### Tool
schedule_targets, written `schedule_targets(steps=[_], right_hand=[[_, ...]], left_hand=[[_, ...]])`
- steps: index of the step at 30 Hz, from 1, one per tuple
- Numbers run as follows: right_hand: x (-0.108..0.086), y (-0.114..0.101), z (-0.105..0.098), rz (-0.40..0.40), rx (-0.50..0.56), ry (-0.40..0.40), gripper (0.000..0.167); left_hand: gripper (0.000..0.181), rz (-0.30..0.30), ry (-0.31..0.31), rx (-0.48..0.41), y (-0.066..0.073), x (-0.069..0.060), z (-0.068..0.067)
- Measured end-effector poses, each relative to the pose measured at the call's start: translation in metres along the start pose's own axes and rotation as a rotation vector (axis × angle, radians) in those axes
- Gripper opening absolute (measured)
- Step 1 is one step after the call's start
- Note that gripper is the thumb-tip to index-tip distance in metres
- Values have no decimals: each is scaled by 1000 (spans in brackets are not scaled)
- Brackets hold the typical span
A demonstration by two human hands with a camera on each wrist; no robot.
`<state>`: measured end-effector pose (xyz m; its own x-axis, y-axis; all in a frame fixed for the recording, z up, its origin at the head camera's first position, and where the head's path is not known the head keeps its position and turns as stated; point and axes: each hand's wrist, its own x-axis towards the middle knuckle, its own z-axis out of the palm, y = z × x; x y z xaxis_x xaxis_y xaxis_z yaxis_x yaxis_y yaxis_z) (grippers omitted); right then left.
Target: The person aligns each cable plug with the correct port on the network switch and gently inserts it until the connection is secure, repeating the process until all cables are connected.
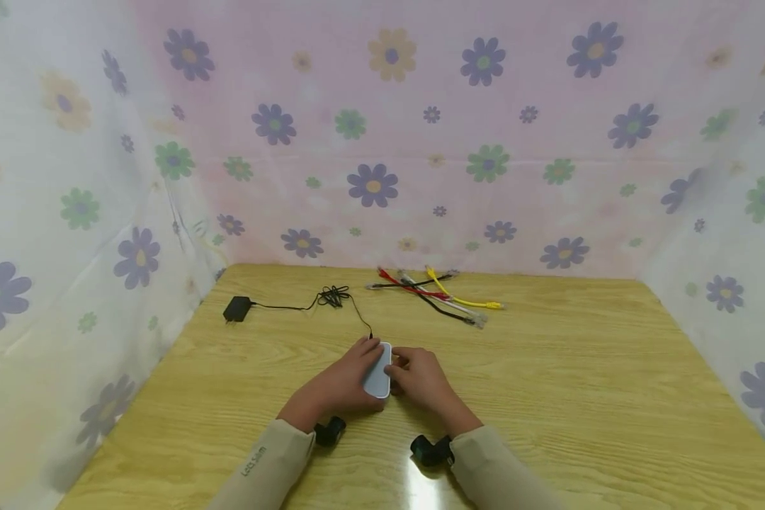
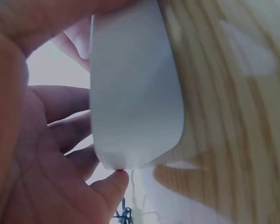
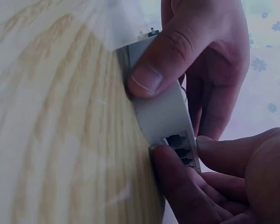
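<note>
A white network switch stands between both hands near the front middle of the table. Its side, with a row of dark ports, faces the right hand in the right wrist view. My left hand grips the switch from the left, thumb at its near end and fingers over the far end. With thumb and index finger, my right hand pinches the port edge; its fingertips partly cover the ports. A small pale piece beside the index fingertip is too unclear to name. A thin black power cord enters the switch's far end.
The cord runs through a coiled bundle to a black power adapter at the back left. Several short network cables, including a yellow one and a red one, lie crossed at the back. Flowered cloth surrounds the table.
</note>
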<state>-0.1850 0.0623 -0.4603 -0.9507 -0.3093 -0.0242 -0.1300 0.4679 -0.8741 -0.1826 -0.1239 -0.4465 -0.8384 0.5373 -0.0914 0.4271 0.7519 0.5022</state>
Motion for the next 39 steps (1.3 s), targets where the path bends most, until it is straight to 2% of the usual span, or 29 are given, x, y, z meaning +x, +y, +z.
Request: schedule_targets(steps=[7,15,30,39], right_hand=[[7,-2,8,17,14,11,43],[12,-7,14,37,65,20,42],[24,-11,26,78,79,26,44],[31,-11,31,48,98,42,40]], left_hand=[[94,-27,0,-64,-7,0,-3],[97,-67,18,-79,-17,1,-1],[95,-46,24,-127,-32,-2,-11],[95,-53,30,-143,-43,-3,-15]])
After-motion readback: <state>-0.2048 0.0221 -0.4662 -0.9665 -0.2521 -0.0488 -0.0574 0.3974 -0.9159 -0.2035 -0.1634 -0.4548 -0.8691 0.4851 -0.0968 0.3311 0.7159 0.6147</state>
